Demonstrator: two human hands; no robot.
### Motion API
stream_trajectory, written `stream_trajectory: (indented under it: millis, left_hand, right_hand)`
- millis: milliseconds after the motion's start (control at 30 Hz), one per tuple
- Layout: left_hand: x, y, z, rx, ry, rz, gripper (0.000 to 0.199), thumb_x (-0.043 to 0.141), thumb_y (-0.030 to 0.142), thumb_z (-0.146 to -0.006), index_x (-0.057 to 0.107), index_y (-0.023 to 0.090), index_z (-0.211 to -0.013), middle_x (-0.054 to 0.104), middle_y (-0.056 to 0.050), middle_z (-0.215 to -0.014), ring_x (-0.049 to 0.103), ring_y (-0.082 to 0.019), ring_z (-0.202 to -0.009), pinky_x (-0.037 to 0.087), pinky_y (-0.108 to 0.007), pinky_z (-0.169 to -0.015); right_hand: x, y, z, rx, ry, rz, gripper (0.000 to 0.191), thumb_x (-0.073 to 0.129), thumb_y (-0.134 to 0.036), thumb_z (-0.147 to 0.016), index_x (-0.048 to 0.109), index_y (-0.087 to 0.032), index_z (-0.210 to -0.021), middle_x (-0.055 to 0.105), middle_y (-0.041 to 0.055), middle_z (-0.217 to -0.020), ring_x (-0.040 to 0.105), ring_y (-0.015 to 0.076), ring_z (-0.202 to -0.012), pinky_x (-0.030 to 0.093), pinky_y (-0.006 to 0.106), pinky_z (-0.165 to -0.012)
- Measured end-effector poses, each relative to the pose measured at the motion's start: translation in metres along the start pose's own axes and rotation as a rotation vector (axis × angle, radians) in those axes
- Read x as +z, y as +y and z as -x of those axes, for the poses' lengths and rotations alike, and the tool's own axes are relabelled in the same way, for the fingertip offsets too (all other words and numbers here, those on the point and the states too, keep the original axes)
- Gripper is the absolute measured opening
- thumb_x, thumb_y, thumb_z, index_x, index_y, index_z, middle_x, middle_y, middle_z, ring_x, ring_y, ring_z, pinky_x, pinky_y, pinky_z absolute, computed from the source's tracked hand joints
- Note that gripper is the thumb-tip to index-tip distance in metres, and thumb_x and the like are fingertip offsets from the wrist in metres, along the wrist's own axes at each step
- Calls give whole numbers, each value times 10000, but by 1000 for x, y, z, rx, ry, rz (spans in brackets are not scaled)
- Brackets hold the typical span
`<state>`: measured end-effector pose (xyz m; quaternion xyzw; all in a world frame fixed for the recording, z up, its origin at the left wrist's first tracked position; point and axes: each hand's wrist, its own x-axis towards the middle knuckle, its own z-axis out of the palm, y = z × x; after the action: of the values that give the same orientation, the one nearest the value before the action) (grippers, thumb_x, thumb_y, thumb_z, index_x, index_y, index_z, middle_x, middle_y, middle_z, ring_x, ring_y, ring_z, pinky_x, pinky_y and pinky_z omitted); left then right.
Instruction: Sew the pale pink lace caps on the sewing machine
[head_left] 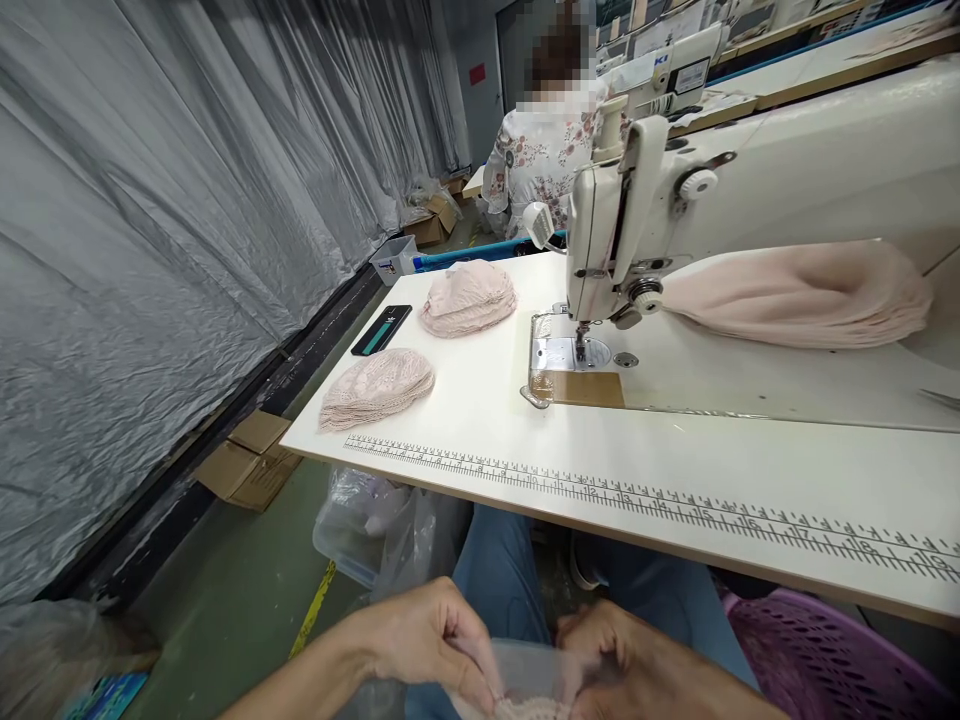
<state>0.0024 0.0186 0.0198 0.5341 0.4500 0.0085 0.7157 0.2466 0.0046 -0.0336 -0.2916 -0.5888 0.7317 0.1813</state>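
Low in the head view, over my lap, my left hand point(442, 645) pinches one side of a sheer whitish piece point(529, 660). My right hand point(619, 660) is closed on its other side. Pale pink lace point(532, 708) shows along the bottom edge of the picture between the fingers; I cannot tell if it is joined to the sheer piece. On the table above lie two stacks of pink lace cup-shaped pieces, a nearer stack point(379, 388) and a farther stack point(469, 298). A bundle of smooth pink fabric point(802, 295) rests under the sewing machine's arm.
The sewing machine point(607, 230) stands on a white table point(465, 400) with a printed ruler point(637, 497) near its front edge. A dark phone-like object point(381, 331) lies at the left. A purple basket point(832, 660) and cardboard box point(251, 460) are below. Another person point(544, 150) sits ahead.
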Motion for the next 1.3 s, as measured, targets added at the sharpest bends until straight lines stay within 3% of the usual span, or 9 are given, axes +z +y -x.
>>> stream_trajectory:
  millis: [233,400,500,667,800,933,1067,1300]
  left_hand:
    - [-2,7,-1,2,-46,-12,513,808,557,-573,766,160,-896,738,-54,-812,691,-180,-764,538,-225,-720]
    - [0,12,-2,-27,-83,6,636,852,564,-452,761,165,-939,723,-30,-794,657,-161,-732,510,-222,-735]
    - [5,13,-6,-41,-35,-62,651,877,545,-370,768,183,-901,699,2,-740,605,-136,-674,460,-189,-654]
    - [11,8,-11,-9,29,-109,608,829,632,-404,771,149,-769,608,28,-585,460,-76,-535,322,-172,-489]
    - [8,7,-12,-2,5,-104,665,817,653,-402,774,142,-825,683,-14,-672,547,-101,-586,400,-171,-564]
    - [5,6,-12,-68,-7,-74,708,837,634,-343,773,143,-849,730,-69,-773,653,-172,-676,472,-204,-623]
    - [2,3,-12,-83,-14,-37,704,844,620,-336,769,146,-852,738,-74,-807,690,-201,-738,511,-215,-664]
    - [-7,1,-10,6,-157,-78,717,756,695,-478,761,143,-936,741,-65,-857,704,-205,-799,528,-204,-748]
  right_hand:
    - [6,-4,-5,-68,-52,-22,412,788,-466,-639,561,-144,-519,408,-68,-569,379,61,-521,225,198,-453]
    - [1,0,-4,-68,-99,-94,395,758,-513,-675,639,-141,-617,435,-48,-672,407,73,-567,255,201,-475]
    - [-3,-1,-2,-60,-112,-97,393,747,-510,-695,640,-139,-618,449,-39,-687,425,85,-598,273,207,-505]
    - [-9,-6,2,-46,-129,-56,405,731,-504,-722,607,-139,-596,424,-45,-681,388,74,-584,239,214,-493]
    - [-8,-5,2,-43,-122,-13,432,724,-563,-706,651,-140,-657,479,-27,-708,445,95,-624,283,209,-524]
    - [-2,-3,-3,-5,-91,-1,494,761,-618,-609,593,-154,-641,412,-59,-604,370,72,-538,244,190,-451]
    - [3,-2,-7,-24,-74,-17,522,720,-651,-638,564,-156,-586,396,-63,-592,357,67,-530,240,197,-458]
    - [-7,4,-5,-27,-106,-40,474,742,-613,-651,673,-147,-596,454,-50,-620,408,76,-562,243,207,-482]
